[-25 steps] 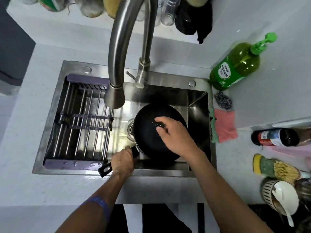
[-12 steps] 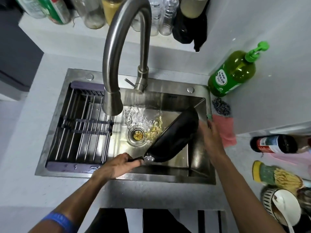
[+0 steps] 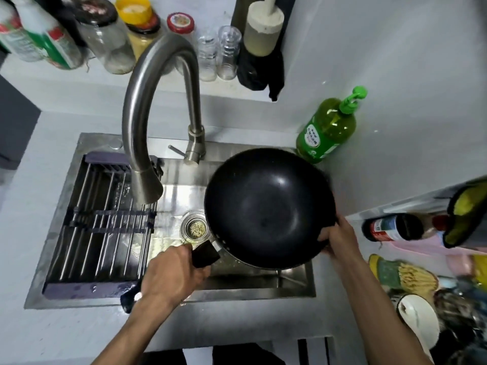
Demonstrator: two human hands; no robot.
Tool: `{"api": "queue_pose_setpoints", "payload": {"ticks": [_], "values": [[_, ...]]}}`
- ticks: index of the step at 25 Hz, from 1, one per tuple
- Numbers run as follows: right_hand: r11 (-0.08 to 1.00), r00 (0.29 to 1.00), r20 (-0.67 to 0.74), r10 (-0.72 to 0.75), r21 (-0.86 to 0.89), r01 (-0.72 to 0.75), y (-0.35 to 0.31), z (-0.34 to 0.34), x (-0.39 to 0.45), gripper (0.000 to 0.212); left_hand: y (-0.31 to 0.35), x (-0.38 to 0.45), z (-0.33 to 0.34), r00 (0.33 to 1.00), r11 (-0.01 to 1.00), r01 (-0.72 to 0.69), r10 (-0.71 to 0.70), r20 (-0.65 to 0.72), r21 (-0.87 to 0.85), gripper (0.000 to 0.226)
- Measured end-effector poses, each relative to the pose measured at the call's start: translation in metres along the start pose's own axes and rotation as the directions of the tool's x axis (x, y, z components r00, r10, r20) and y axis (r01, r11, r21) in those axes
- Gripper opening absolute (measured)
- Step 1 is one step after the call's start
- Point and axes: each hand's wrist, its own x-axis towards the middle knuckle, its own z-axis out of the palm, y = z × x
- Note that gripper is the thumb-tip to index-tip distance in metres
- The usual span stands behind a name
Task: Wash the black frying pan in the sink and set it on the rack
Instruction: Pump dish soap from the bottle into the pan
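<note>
Left grip [image 3: 171, 272] clenched round pan [image 3: 268, 206] handle, right grip [image 3: 338, 241] clutching pan rim; pan face-up over sink [image 3: 237, 288], beside rack [image 3: 105, 222].

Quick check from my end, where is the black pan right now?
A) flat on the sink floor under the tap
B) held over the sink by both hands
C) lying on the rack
B: left hand grips the handle and right hand holds the rim of the black pan, raised over the sink; the rack is bare.

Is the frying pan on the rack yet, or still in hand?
Still in hand. The left hand grips the handle, the right hand holds the frying pan rim over the sink; the rack is bare.
</note>
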Motion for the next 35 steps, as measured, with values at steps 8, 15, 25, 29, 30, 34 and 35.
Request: {"api": "queue_pose_setpoints", "payload": {"ticks": [8, 15, 25, 29, 30, 34, 35], "values": [[0.751, 0.762, -0.212, -0.612, -0.458, 0.476, -0.134, -0.015, 0.05, 0.05, 0.073, 0.028, -0.077, 0.984, 0.997, -0.038, 0.049, -0.173, 0.063, 0.051], [0.511, 0.788, 0.044, -0.614, -0.739, 0.439, -0.265, 0.02, 0.133, 0.049, 0.077, 0.037, -0.114, 0.968, 0.992, -0.004, 0.036, -0.248, 0.129, 0.057], [0.24, 0.713, 0.239, -0.66, -0.831, 0.501, -0.244, 0.019, 0.135, 0.03, 0.096, 0.028, -0.134, 0.976, 0.988, 0.028, 0.005, -0.218, 0.149, 0.057], [0.245, 0.702, 0.214, -0.679, -0.835, 0.492, -0.252, 0.018, 0.146, 0.036, 0.096, 0.022, -0.138, 0.976, 0.982, 0.044, -0.003, -0.219, 0.183, 0.059], [0.269, 0.703, 0.185, -0.686, -0.834, 0.482, -0.249, 0.02, 0.15, 0.039, 0.097, 0.022, -0.137, 0.976, 0.98, 0.048, -0.005, -0.217, 0.193, 0.059], [0.35, 0.738, 0.112, -0.665, -0.827, 0.441, -0.243, 0.022, 0.15, 0.043, 0.103, 0.016, -0.139, 0.979, 0.979, 0.038, 0.005, -0.205, 0.202, 0.058], [0.352, 0.743, 0.109, -0.66, -0.829, 0.434, -0.247, 0.023, 0.148, 0.043, 0.103, 0.014, -0.139, 0.978, 0.978, 0.034, 0.01, -0.208, 0.207, 0.058]]}}
